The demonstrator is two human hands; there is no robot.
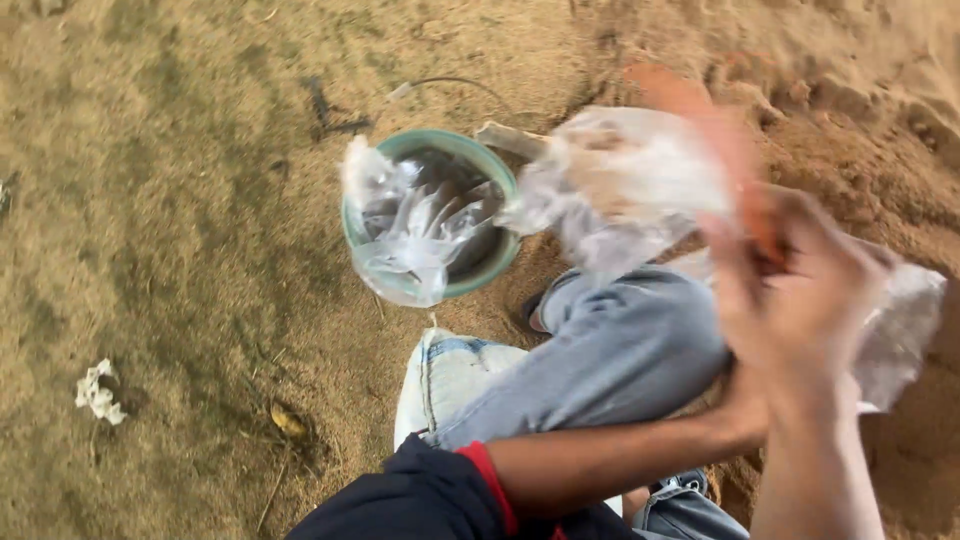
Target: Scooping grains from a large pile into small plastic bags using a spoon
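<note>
The clear plastic bag hangs right of centre over the knee, just right of the green bucket holding more bags. Right hand fingers pinch its edge; left hand is blurred, grip unclear. Risk: the thin film tears or slips, falling onto the sand.

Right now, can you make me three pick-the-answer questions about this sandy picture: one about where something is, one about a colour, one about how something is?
1. Where are the loose clear bags?
A. in the bucket
B. on the knee
C. buried

2. What colour is the bucket rim?
A. red
B. green
C. black

3. How is the bag in the hands?
A. folded flat
B. tied shut
C. lifted, blurred

Answers: 1 A, they drape over its rim; 2 B, the rim shows pale green; 3 C, it hangs above the jeans, smeared.
</note>
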